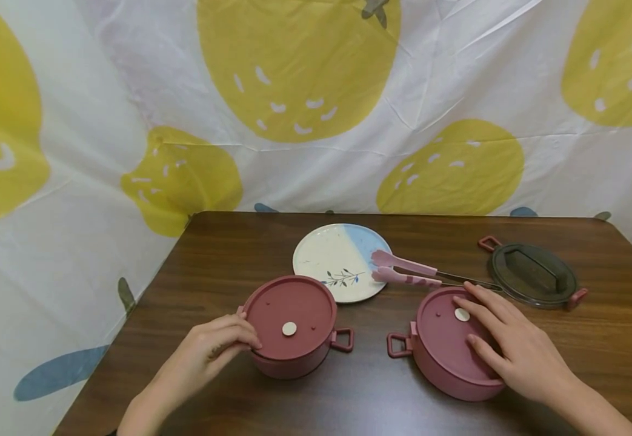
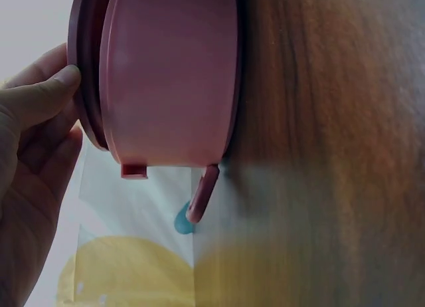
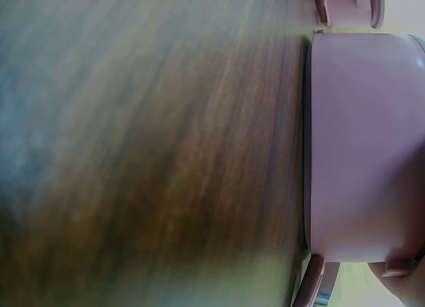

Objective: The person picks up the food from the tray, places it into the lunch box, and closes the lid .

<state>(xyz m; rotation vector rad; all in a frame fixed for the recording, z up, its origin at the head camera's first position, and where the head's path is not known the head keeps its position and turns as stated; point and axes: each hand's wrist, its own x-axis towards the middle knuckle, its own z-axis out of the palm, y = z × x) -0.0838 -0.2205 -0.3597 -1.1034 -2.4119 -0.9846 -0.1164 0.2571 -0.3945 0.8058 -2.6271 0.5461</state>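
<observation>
My left hand (image 1: 214, 342) pinches the near-left rim of a dark red lid (image 1: 294, 303) on the left pot (image 1: 292, 368). In the left wrist view the thumb lies on the lid's edge (image 2: 85, 61), which stands slightly apart from the pot wall (image 2: 172, 81) on that side. Fingers spread, my right hand (image 1: 523, 345) rests on the lid (image 1: 441, 342) of the right pot (image 1: 452, 381), beside its pale round knob (image 1: 462, 315). The right wrist view is mostly filled by tabletop and that pot's pink side (image 3: 365, 141).
Behind the pots lies a white and blue plate (image 1: 316, 251). Pink-tipped tongs (image 1: 408, 265) lean over its right edge. A dark shallow pan-like dish (image 1: 534, 272) with red handles sits at the back right. A lemon-print cloth (image 1: 305, 175) hangs behind the wooden table (image 1: 228, 260).
</observation>
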